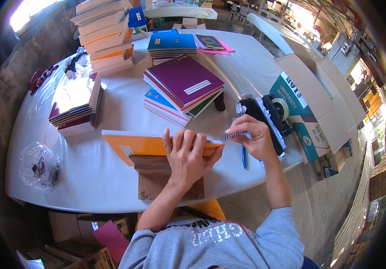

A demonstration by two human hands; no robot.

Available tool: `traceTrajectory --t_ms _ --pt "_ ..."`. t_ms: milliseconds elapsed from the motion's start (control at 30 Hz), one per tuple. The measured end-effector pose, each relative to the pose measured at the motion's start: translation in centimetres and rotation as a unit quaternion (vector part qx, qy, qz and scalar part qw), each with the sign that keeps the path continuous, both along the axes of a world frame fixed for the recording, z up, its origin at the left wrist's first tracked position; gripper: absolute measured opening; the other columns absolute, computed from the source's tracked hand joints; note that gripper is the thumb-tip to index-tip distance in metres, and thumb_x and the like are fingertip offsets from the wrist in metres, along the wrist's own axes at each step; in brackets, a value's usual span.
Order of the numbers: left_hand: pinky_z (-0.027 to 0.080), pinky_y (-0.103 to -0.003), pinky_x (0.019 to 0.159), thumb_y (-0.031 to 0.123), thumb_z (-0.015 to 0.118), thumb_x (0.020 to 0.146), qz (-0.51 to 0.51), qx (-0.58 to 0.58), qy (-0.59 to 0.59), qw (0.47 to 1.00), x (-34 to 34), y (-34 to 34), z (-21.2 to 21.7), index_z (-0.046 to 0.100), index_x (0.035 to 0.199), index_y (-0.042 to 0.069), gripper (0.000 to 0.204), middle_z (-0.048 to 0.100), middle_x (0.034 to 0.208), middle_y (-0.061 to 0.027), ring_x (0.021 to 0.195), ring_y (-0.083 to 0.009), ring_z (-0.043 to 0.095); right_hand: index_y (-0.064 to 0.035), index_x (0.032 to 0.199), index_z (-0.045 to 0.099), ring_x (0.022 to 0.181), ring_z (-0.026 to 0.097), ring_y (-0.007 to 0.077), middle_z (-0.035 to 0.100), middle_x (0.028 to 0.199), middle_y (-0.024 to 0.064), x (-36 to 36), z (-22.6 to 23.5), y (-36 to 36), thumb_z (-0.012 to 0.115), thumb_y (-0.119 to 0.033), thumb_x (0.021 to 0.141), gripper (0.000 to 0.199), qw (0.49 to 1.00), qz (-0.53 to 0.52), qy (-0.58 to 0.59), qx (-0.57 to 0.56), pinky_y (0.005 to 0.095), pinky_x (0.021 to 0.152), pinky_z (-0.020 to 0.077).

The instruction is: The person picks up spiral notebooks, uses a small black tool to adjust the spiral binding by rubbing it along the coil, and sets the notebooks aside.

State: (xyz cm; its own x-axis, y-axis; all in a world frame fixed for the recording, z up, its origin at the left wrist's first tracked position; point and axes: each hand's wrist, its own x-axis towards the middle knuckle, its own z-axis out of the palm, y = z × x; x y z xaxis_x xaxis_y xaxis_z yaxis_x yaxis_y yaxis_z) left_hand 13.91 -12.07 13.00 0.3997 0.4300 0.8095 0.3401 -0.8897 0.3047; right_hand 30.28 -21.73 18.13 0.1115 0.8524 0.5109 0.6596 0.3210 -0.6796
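L hand flat, pinning orange notebook; R hand pinches wire spiral at its end – keep coil aligned w/ holes

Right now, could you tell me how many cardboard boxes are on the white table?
1: the open brown cardboard box with a teal printed side, at the table's right edge. More boxes sit on the floor below; others may be hidden.

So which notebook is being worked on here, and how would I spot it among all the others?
Start at the white table and look to its near edge, just in front of the person. The orange notebook lies there on a wooden block, pressed down by the left hand. Unlike the stacked notebooks, it lies alone, and the right hand holds a spiral wire at its end.
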Motion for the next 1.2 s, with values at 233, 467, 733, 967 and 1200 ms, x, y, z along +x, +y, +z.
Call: traceTrajectory --t_ms 233,467,733,967,1200 --pt "0.018 -0.05 0.103 0.041 0.076 0.065 0.009 0.007 -0.001 1.0 0.0 -0.1 -0.1 0.055 0.076 0.01 0.039 0.049 0.082 -0.0048 0.091 -0.0235 0.048 -0.008 0.089 0.071 0.08 0.06 0.0157 0.061 0.085 0.0044 -0.2 0.0 0.2 0.071 0.01 0.066 0.029 0.999 -0.01 0.044 -0.002 0.0267 0.071 0.0485" --pt "0.018 -0.049 0.103 0.045 0.076 0.066 0.013 0.009 0.011 1.0 -0.4 -0.5 -0.1 0.056 0.076 0.011 0.041 0.049 0.081 -0.004 0.09 -0.0223 0.048 -0.0046 0.087 0.07 0.08 0.059 0.0161 0.061 0.085 0.006 0.2 0.9 0.3 0.071 0.012 0.064 0.028 0.999 0.037 0.017 -0.033 0.0257 0.071 0.0482" --pt "0.016 -0.048 0.105 0.048 0.071 0.071 0.005 0.008 0.02 1.0 -0.8 -0.5 0.2 0.056 0.075 0.011 0.04 0.049 0.081 -0.0046 0.091 -0.0216 0.051 -0.006 0.093 0.069 0.073 0.059 0.014 0.063 0.081 0.0073 1.2 2.0 -0.6 0.066 0.005 0.072 0.024 0.986 0.103 -0.026 -0.126 0.0245 0.067 0.0459" --pt "0.016 -0.05 0.104 0.049 0.071 0.07 0.017 -0.025 0.023 0.999 -3.0 0.9 1.1 0.057 0.08 0.01 0.043 0.05 0.084 -0.0053 0.093 -0.0225 0.05 -0.0039 0.099 0.064 0.063 0.056 0.0123 0.063 0.078 0.0054 -1.8 2.8 -1.3 0.064 -0.004 0.079 0.02 0.985 0.023 0.027 -0.168 0.0235 0.054 0.0417" --pt "0.015 -0.05 0.104 0.049 0.075 0.065 0.034 -0.015 0.025 0.999 -3.1 1.0 0.5 0.054 0.077 0.013 0.044 0.049 0.082 -0.0038 0.092 -0.023 0.049 -0.0066 0.104 0.063 0.063 0.059 0.0159 0.062 0.079 0.0077 -0.4 1.6 -0.9 0.054 -0.004 0.089 0.018 0.991 0.062 -0.065 -0.098 0.0245 0.06 0.0466"
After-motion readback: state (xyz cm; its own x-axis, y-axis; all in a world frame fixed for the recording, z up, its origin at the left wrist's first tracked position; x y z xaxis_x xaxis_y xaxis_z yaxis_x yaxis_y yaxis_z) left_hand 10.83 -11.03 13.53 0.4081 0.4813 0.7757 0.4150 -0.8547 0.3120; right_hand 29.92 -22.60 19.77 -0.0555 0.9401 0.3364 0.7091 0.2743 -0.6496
